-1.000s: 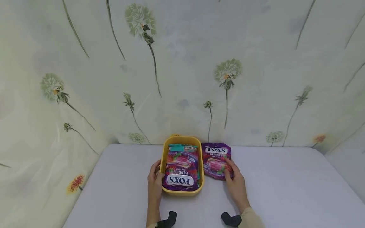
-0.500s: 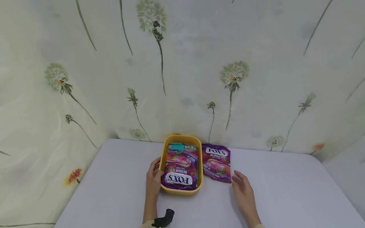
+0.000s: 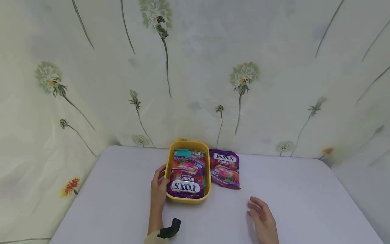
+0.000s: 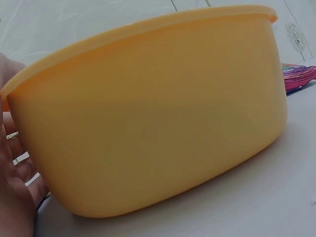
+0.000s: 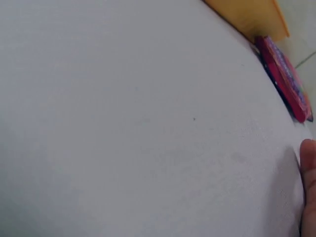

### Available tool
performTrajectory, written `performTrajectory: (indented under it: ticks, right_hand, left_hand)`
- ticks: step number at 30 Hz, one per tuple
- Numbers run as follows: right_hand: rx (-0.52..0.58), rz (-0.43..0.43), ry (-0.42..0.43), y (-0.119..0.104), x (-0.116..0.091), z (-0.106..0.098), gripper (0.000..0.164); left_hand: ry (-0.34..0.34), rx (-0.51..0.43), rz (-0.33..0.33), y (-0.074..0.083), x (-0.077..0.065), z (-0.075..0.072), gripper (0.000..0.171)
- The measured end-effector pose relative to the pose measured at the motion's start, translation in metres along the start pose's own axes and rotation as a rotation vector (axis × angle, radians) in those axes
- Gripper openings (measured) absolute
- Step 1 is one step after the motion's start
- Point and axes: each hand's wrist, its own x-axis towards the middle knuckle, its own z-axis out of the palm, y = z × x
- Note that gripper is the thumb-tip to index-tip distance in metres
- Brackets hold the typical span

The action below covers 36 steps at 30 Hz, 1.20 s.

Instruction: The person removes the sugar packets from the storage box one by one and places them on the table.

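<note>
A yellow plastic tub (image 3: 189,200) stands on the table, holding purple and teal candy bags (image 3: 187,178) whose top one has its lettering upside down. My left hand (image 3: 158,188) grips the tub's left rim. In the left wrist view the thumb lies at the rim and the fingers (image 4: 19,168) are against the outer wall. Another purple candy bag (image 3: 224,171) lies flat just right of the tub. Nearer the front, apart from that bag, is my right hand (image 3: 262,218), its fingers relaxed and holding nothing. Only one fingertip (image 5: 308,158) shows in the right wrist view.
A white-covered table (image 3: 292,193) spreads out on both sides of the tub. Behind it rises a pale wall covering (image 3: 195,74) with a dandelion print. A black strap piece (image 3: 170,228) sits at my left wrist.
My right hand has let go of the bag beside the tub and drawn back toward the front right. The left hand keeps its grip on the tub. The head view has shifted slightly.
</note>
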Motion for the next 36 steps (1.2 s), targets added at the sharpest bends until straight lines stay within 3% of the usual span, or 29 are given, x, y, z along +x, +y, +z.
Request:
performTrajectory:
  ticks: [3,9,16,23,27,31,36]
  right_hand:
    - [0.055,-0.047,-0.054,-0.007,0.002,0.002,0.041]
    - [0.105,-0.054,-0.172,-0.027,0.006,0.017,0.044]
    - [0.191,-0.092,-0.235,-0.060,0.016,0.046,0.041]
    - [0.338,-0.177,-0.292,-0.103,0.038,0.081,0.043]
    - [0.294,-0.111,-0.333,-0.115,0.037,0.092,0.041]
    - [0.234,-0.007,-0.398,-0.120,0.032,0.097,0.051]
    - [0.226,0.084,-0.400,-0.127,0.031,0.101,0.059]
  left_hand:
    - [0.014,-0.009,0.003,-0.013,0.009,-0.001,0.050]
    - [0.044,0.023,0.011,-0.022,0.006,-0.004,0.051]
    - [0.049,0.023,-0.014,-0.021,0.004,-0.003,0.051]
    - [0.045,0.008,0.039,-0.017,0.018,0.000,0.051]
    - [0.030,-0.003,0.015,-0.015,0.016,0.003,0.051]
    - [0.038,0.003,0.003,-0.018,0.010,0.004,0.051]
    - [0.030,0.011,-0.002,-0.022,0.003,0.005,0.051]
